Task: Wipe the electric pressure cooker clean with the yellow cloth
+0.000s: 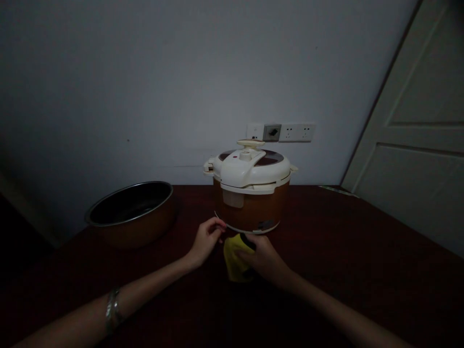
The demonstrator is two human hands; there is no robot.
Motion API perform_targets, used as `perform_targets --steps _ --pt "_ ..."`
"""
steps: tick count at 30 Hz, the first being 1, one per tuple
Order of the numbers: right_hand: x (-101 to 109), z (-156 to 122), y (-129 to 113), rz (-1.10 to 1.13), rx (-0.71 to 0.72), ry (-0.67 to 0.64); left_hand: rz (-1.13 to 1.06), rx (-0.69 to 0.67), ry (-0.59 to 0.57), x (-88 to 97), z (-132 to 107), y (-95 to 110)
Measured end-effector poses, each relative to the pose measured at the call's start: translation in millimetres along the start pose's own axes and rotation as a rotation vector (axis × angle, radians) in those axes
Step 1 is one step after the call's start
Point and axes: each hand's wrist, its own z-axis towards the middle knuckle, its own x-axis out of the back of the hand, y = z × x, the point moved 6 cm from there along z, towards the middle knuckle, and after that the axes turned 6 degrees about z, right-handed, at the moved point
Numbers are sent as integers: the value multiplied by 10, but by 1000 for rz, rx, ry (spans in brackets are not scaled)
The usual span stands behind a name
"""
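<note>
An orange electric cooker (251, 208) with a cream lid (250, 170) stands on a dark red-brown table (344, 241). My left hand (206, 240) reaches to the cooker's lower left edge, fingers curled and touching its base rim. My right hand (264, 258) lies just in front of the cooker, closed on a yellow cloth (234, 258) that rests on the table. A metal bracelet (113, 309) sits on my left wrist.
A wide dark metal pot (132, 212) stands on the table at the left. Wall sockets and a switch (281, 132) sit on the white wall behind the cooker. A white door (416, 145) is at the right. The room is dim.
</note>
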Motion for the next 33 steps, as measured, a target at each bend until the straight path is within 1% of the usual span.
perform_targets --steps 1,3,4,5,6,8,10,11,12,13,14,16,17,18,19,20,21,22,24,26,28,29,31,33 --pt "7 -42 -27 -26 53 -2 20 -42 -94 -41 -68 63" --pt "53 -115 -55 -80 167 34 53 -90 -325 -174 -230 151" --pt "81 -139 -58 -107 215 66 75 -97 -416 -241 -310 171" --pt "106 -152 -51 -135 243 101 105 -95 -464 -293 -372 175" --pt "124 -153 -36 -158 246 128 143 -82 -465 -323 -410 164" --pt "142 -139 1 -165 200 143 203 -22 -408 -332 -420 108" --pt "175 -141 18 -113 141 129 203 56 -375 -279 -359 43" --pt "211 -159 20 -81 120 122 187 76 -346 -207 -291 29" --pt "265 -188 25 -58 103 121 168 84 -292 -93 -195 27" --pt "337 -229 37 -46 88 127 154 84 -206 65 -73 32" --pt "423 -278 63 -39 72 142 149 81 -93 256 69 39" --pt "614 -389 167 -24 21 190 164 156 158 669 369 -9" --pt "704 -444 241 -4 -14 219 190 184 270 846 519 -37" --pt "783 -495 324 26 -51 246 192 154 379 991 666 -43" --pt "845 -539 411 64 -92 267 179 141 445 1078 808 -72" --pt "890 -575 495 103 -134 282 168 140 450 1095 950 -119" --pt "920 -602 569 141 -171 291 155 138 433 1065 1081 -171" --pt "941 -622 627 173 -202 299 138 138 399 994 1196 -227" --pt "967 -646 693 212 -242 317 102 143 316 786 1365 -336" --pt "978 -657 704 238 -259 332 60 165 227 563 1449 -433" --pt "975 -660 688 260 -269 336 19 200 145 404 1455 -505" --pt "968 -659 678 267 -274 331 1 217 113 363 1433 -527" --pt "950 -652 663 271 -280 317 -22 251 75 359 1348 -540" --pt "928 -640 658 273 -280 295 -28 288 53 405 1223 -525"
